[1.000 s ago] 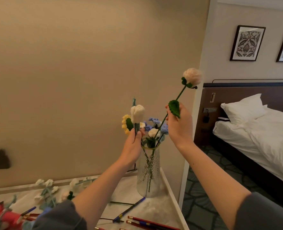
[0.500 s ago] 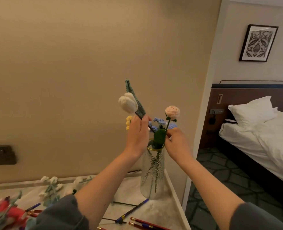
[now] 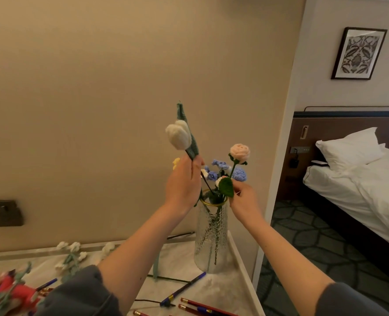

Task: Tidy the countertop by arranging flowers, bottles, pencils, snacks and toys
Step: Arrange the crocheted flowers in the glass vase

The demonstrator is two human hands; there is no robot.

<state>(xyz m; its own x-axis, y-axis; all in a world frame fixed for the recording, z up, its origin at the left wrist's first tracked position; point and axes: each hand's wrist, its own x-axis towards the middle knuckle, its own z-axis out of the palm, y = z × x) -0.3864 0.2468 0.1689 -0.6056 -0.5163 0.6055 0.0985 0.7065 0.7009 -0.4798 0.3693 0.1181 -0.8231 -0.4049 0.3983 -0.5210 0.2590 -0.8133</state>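
Head, left hand [image 3: 183,183] tulip [image 3: 178,135], right hand [image 3: 246,201] rose [image 3: 240,153]

Hotel-style bedroom: a made bed [image 3: 360,195] with white linen and a plump white pillow [image 3: 348,147] stands against a dark padded headboard [image 3: 339,126] fitted with a switch panel [image 3: 299,149], a black plug [image 3: 294,161] just below it. A framed leaf-pattern print [image 3: 359,53] hangs on the pale wall above, and a dark patterned carpet [image 3: 303,236] covers the floor. Around the wall corner, a marble-topped table [image 3: 223,283] sits against a plain beige wall bearing a dark wall plate [image 3: 3,213].
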